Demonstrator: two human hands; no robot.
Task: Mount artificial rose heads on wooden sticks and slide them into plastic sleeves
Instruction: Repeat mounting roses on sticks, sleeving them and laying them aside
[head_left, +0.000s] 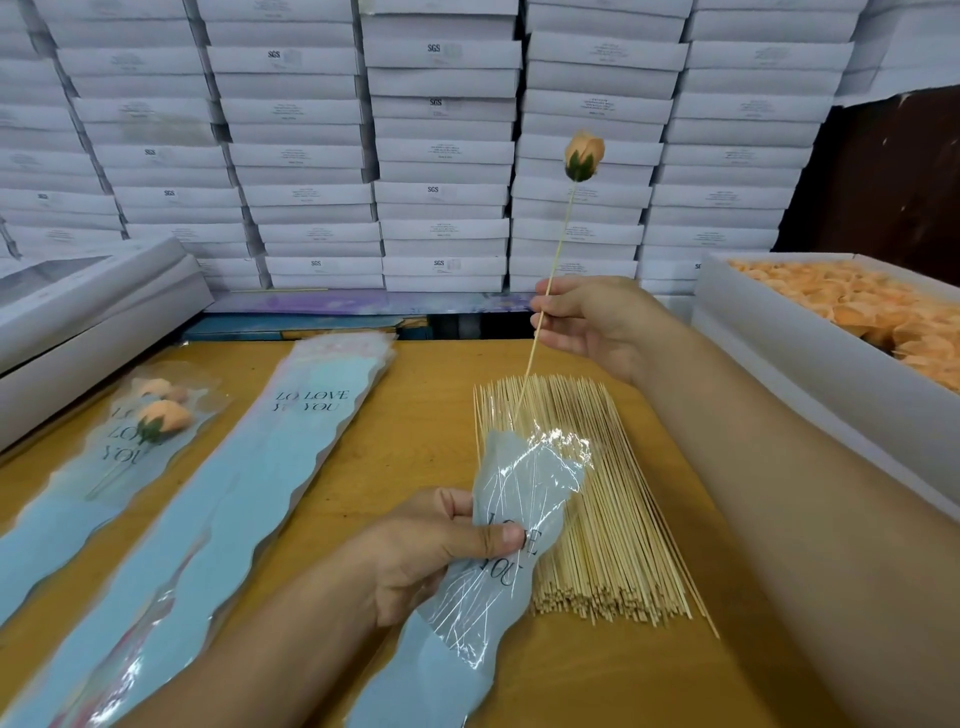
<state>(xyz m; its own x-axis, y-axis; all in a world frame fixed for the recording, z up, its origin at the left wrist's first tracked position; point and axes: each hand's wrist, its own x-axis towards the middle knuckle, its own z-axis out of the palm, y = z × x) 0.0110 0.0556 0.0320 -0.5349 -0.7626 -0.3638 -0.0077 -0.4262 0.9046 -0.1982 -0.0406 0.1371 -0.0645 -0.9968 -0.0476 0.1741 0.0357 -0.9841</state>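
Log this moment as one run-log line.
step: sleeving | right hand: pinches stick of mounted rose | left hand: grips plastic sleeve | stick tip: at sleeve mouth

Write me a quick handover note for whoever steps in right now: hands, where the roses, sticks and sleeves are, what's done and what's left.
Right hand pinches the stick of a mounted rose, head up, lower tip at the sleeve mouth.
Left hand grips an open plastic sleeve over the loose stick pile.
Finished sleeved roses lie at far left of the table; stack of empty sleeves beside them. Loose rose heads fill the white box at right.
Done: this rose is on its stick.
Left: slide it into the held sleeve, set it on the finished pile, repeat.
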